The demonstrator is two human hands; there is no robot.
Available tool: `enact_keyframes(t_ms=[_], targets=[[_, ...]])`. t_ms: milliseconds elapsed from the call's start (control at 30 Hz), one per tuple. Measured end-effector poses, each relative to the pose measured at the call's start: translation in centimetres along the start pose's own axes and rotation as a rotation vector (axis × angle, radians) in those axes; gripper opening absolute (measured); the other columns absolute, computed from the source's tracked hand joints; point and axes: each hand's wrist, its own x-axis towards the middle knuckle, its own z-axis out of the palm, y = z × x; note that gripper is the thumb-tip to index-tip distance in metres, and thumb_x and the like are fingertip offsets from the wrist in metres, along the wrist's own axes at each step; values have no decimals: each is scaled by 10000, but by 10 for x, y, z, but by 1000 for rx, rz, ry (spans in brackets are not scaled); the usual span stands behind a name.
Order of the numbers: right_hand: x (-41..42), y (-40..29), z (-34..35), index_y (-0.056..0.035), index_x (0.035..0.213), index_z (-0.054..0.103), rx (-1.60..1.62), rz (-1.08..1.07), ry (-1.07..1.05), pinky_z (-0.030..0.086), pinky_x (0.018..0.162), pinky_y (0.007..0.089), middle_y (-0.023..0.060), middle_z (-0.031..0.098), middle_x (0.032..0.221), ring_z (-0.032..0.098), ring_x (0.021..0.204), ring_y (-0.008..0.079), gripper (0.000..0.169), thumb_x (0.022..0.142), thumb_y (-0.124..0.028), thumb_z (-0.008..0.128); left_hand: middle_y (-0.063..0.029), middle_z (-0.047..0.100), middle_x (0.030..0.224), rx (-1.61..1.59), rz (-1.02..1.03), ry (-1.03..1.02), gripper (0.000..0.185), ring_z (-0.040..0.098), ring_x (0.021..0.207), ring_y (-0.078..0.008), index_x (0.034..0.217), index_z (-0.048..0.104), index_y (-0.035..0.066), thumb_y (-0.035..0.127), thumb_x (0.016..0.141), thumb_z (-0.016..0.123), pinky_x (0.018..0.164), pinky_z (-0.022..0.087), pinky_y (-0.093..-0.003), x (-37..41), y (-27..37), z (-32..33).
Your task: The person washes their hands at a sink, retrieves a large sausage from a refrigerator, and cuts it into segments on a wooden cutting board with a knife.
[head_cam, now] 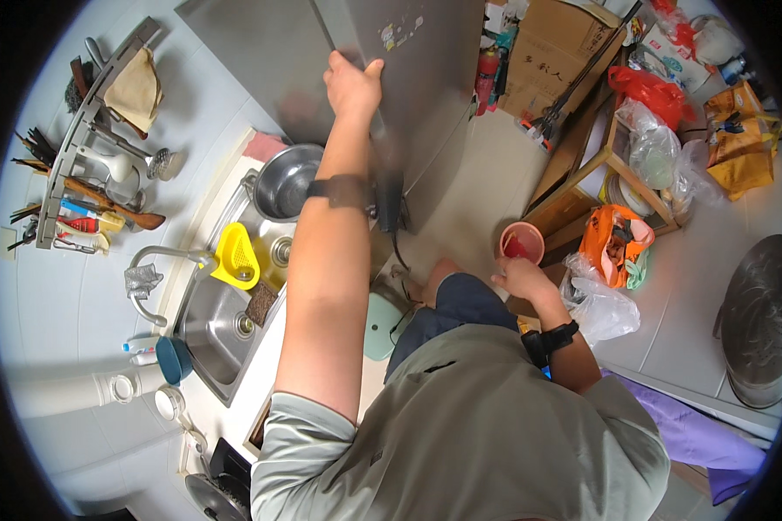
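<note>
My left hand (355, 84) reaches forward to a grey refrigerator (417, 84). Its fingers curl at the edge of the refrigerator door (260, 58), with the thumb against the sticker-marked face. Down at my side, my right hand (526, 279) hangs with its fingers loosely apart and nothing visible in it. A pink plastic bucket (530, 234) with something red inside appears just beyond that hand; whether they touch is unclear. Both wrists wear dark bands. Under my left forearm sits a metal pot (283, 185) at the sink's far end.
Left, a double steel sink (212, 319) holds a yellow strainer basket (234, 257) beneath the faucet (169, 251). Utensils hang from a wall rack (81, 146). Right, bags surround a wooden cabinet (583, 176). Cardboard boxes (547, 58) and a fire extinguisher (487, 71) stand ahead.
</note>
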Motion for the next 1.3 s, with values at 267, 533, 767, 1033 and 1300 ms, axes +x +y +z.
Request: enact_keyframes(t_ms=[267,533,767,1033,1300], targets=[[28,12,-6,23,981,568,37,-119,96,459,783,458,239,617,923,585,907,394,365,833,-311,573,-306,372,1279,-98,32,27,774,389,1197,-415,1300,330,-67,343,764,708,987,373,-422,3,-9,10],[58,0,-66,26,1052,558,81,-212,38,426,879,458,234,573,1059,538,1013,387,413,815,-311,589,-301,298,1282,-264,181,103,712,338,1195,-409,1208,347,-107,331,771,700,1008,320,-440,-14,-16,20],[102,41,-102,6,1398,234,316,-289,677,415,937,407,219,414,1308,499,1127,340,897,704,-250,742,-237,408,1232,-476,5,-415,595,540,995,-289,1168,430,-6,317,766,727,789,484,-360,-114,65,37],[96,84,-174,33,1394,215,813,-67,849,407,952,372,238,426,1306,461,1189,312,979,655,-218,807,-282,399,1291,-25,254,258,629,412,1179,-411,1207,428,-85,270,763,698,1022,314,-440,-58,26,66],[125,182,-182,40,1333,292,595,56,1288,392,933,344,199,482,1227,489,1119,292,780,772,-279,730,-284,411,1243,140,173,762,569,403,1176,-392,1068,436,-50,310,722,710,987,303,-443,44,20,37]])
